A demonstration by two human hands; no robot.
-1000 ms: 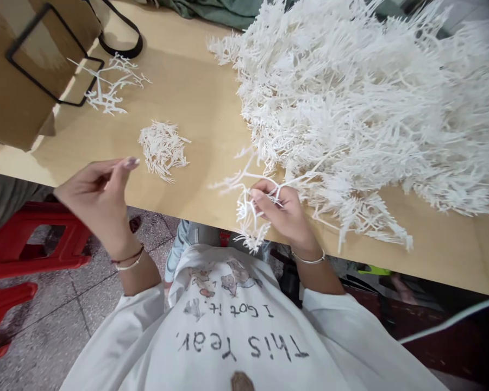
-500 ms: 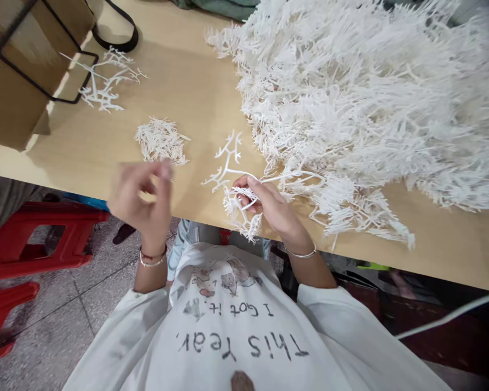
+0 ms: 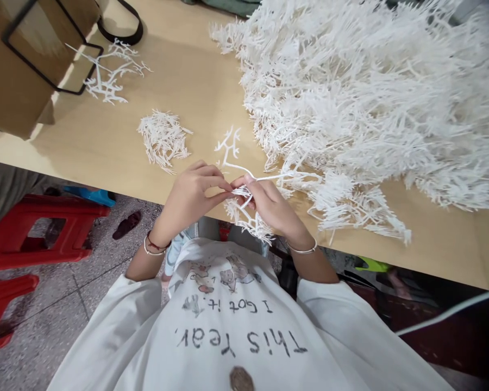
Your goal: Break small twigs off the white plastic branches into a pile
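My right hand [image 3: 271,206] is closed on a white plastic branch [image 3: 238,164], its stem between thumb and fingers. One fork of the branch, with bare stubby tips, points away over the table; another, still bushy with fine tips, hangs toward my shirt at the table's front edge. My left hand [image 3: 195,190] has come up against it, thumb and forefinger pinched at the fine white tips beside my right fingers. What exactly lies in that pinch is mostly hidden. A small heap of loose white snippets [image 3: 165,140] lies beyond my left hand.
A large mound of bushy white branches [image 3: 358,103] covers the table's right side. At the left, a bare white branch [image 3: 110,73] lies by a cardboard box [image 3: 28,70] and a black wire frame [image 3: 57,88]. Red stools [image 3: 44,233] stand on the floor to the left.
My left hand has moved right, from beside the snippet heap to the branch, and its fingers now meet the tips there. My right hand keeps hold of the branch in nearly the same place.
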